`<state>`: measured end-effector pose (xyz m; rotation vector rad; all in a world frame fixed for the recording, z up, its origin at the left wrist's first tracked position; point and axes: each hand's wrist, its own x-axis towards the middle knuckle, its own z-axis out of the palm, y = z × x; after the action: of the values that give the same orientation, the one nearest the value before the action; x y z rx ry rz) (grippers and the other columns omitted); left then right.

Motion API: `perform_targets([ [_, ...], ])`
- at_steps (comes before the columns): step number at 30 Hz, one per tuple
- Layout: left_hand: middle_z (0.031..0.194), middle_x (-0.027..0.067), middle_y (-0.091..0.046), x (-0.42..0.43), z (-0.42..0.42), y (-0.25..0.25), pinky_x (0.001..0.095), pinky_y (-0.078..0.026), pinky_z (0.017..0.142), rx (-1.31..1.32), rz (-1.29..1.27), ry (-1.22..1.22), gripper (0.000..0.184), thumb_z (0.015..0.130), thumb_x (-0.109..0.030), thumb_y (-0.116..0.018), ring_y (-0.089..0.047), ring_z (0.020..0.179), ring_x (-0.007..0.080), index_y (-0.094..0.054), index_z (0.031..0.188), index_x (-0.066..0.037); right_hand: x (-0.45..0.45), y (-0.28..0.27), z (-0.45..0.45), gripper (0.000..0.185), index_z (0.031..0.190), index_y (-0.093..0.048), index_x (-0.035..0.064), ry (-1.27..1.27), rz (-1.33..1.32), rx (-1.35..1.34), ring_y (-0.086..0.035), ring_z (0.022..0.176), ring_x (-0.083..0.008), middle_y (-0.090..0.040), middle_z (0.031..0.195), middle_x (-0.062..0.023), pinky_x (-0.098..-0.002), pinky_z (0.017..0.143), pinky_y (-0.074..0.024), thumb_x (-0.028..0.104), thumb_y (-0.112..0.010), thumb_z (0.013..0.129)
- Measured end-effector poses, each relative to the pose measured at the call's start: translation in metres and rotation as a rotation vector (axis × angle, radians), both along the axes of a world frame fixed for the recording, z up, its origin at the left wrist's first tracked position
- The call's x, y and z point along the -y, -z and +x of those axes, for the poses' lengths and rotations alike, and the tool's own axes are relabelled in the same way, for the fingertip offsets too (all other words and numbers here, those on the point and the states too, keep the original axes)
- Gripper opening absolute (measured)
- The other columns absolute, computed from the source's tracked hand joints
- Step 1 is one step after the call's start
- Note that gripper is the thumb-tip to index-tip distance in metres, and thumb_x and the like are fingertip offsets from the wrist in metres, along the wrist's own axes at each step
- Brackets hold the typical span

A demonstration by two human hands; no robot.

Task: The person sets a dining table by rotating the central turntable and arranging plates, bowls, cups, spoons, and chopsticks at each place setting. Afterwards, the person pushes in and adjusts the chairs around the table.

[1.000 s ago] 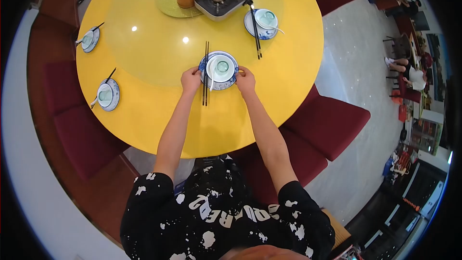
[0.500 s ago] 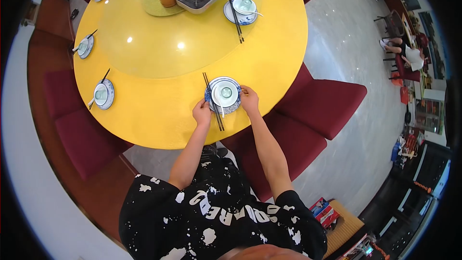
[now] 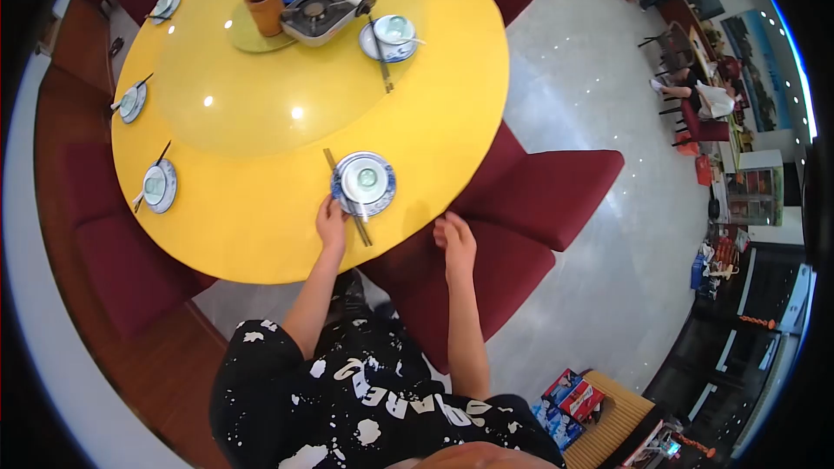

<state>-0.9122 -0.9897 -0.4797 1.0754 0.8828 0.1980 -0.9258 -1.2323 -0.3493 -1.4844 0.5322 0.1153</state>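
Note:
A blue-and-white plate (image 3: 388, 189) lies near the front edge of the yellow table (image 3: 252, 234). On it are a white bowl, a pale green glass (image 3: 367, 178) and a white spoon. Black chopsticks (image 3: 347, 197) lie across the plate's left side. My left hand (image 3: 331, 223) is at the plate's lower left rim, its fingers closed on the rim. Away from the plate, my right hand (image 3: 456, 239) hangs past the table edge over a red chair, holding nothing, with its fingers curled but apart.
A portable stove (image 3: 320, 13) and a brown pot (image 3: 264, 7) stand at the table's middle. Another place setting (image 3: 388, 39) lies beyond. Red chairs (image 3: 543, 195) press close on the right; a seated person (image 3: 712, 102) is far right.
The plate, bowl and chopsticks have come nearer the table's front edge. My right hand has let go of the plate and moved off to the right. The view has shifted.

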Motion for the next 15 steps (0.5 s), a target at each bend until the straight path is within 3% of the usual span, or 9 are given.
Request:
perform_targets([
  [4, 0.097, 0.0082, -0.063, 0.020, -0.045, 0.020, 0.0274, -0.053, 0.066, -0.042, 0.067, 0.092, 0.036, 0.099, -0.016, -0.053, -0.060, 0.075, 0.0132, -0.052, 0.132, 0.001, 0.068, -0.043, -0.118, 0.022, 0.116, -0.062, -0.0027, 0.266, -0.044, 0.223, -0.065, 0.079, -0.0158, -0.070, 0.092, -0.0106, -0.0280, 0.073, -0.0539, 0.007, -0.051, 0.099],
  [8, 0.093, 0.0069, -0.065, 0.070, -0.131, 0.011, 0.0266, -0.050, 0.061, -0.127, 0.195, 0.228, 0.029, 0.098, -0.015, -0.051, -0.061, 0.071, 0.0132, -0.057, 0.125, -0.003, 0.170, -0.030, -0.220, 0.023, 0.115, -0.060, -0.0015, 0.664, -0.132, 0.314, -0.064, 0.075, -0.0175, -0.067, 0.085, -0.0096, -0.0302, 0.071, -0.0528, 0.008, -0.051, 0.097],
  [12, 0.091, 0.0066, -0.066, 0.139, -0.211, 0.006, 0.0269, -0.049, 0.059, -0.167, 0.308, 0.440, 0.023, 0.096, -0.013, -0.052, -0.061, 0.069, 0.0132, -0.063, 0.114, -0.006, 0.269, -0.022, -0.345, 0.025, 0.115, -0.061, 0.0017, 0.979, -0.056, 0.053, -0.062, 0.072, -0.0167, -0.066, 0.083, -0.0073, -0.0287, 0.065, -0.0494, 0.012, -0.054, 0.093],
  [15, 0.099, 0.0112, -0.070, 0.208, -0.219, -0.008, 0.0332, -0.053, 0.074, -0.173, 0.413, 0.732, 0.027, 0.094, -0.017, -0.053, -0.067, 0.084, 0.0211, -0.066, 0.114, -0.004, 0.345, -0.013, -0.446, 0.026, 0.114, -0.061, 0.0033, 1.056, -0.061, -0.099, -0.061, 0.071, -0.0154, -0.066, 0.082, -0.0066, -0.0267, 0.061, -0.0468, 0.015, -0.054, 0.092],
])
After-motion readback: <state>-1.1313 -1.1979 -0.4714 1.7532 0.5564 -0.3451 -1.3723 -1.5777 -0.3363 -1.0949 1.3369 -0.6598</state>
